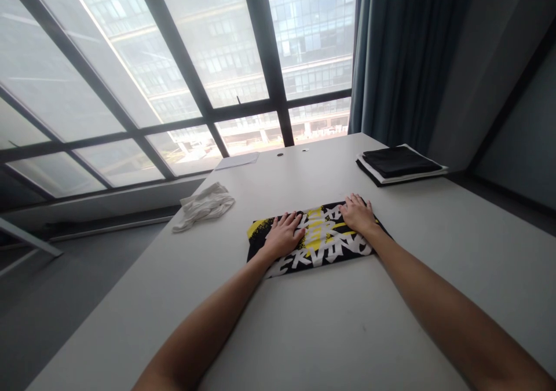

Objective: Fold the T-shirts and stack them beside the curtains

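Note:
A folded black cloth [319,237] with yellow patches and white lettering lies flat on the white table [321,315]. On its left part rests my left hand [283,236], palm down with the fingers spread. My right hand [358,213] lies near the cloth's right end, also palm down, its fingers apart. Both hands press on top of the cloth, and neither is wrapped round anything. The part of the cloth beneath my palms is hidden.
A crumpled white cloth [206,205] lies at the table's left edge. Folded black and white cloths [399,162] are stacked at the back right. A white sheet [237,160] sits at the far left edge, before tall windows and a blue curtain [391,61].

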Tool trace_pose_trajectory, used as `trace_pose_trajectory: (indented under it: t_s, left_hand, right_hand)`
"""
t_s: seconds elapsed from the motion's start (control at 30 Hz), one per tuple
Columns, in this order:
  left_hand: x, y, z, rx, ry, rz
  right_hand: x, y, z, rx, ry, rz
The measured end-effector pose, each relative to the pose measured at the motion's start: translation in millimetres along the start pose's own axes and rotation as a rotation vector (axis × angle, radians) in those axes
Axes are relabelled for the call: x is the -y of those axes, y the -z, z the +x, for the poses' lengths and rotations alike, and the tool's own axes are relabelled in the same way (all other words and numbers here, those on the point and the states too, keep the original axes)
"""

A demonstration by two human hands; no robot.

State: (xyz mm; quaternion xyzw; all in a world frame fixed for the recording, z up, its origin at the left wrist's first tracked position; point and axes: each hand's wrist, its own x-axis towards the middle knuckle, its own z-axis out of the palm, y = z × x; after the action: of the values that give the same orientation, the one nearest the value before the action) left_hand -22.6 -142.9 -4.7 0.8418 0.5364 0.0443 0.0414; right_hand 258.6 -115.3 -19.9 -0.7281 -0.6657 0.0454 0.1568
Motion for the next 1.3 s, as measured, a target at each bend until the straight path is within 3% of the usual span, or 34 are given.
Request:
trace_pose_trajectory:
  t_s: [0.4,0.53,0.63,0.8,0.93,1.3]
  left_hand:
    - [-1,1.2,-1,0.007,-0.004,0.003]
    - [1,-0.9,1,0.004,0.001,0.011]
    - [1,-2.6,1,0.003,0.005,0.021]
    - [0,-3.4,0,-0.014,0.004,0.026]
    - [0,-4.4,0,-0.020,0.005,0.023]
    - [-3,-1.9,-1,-0.018,0.010,0.028]
  right_hand:
    - [1,3,-2,0.015,-0.008,-0.008]
    - [15,13,-12,-0.197,-0.023,-0.093]
    - [39,17,-24,-0.330,0.110,-0.104]
    - [76,2,-44,-0.125,0.355,-0.001]
    - [81,-13,-48,0.041,0.398,0.026]
    - [76,-18,-44,0.075,0.398,0.035]
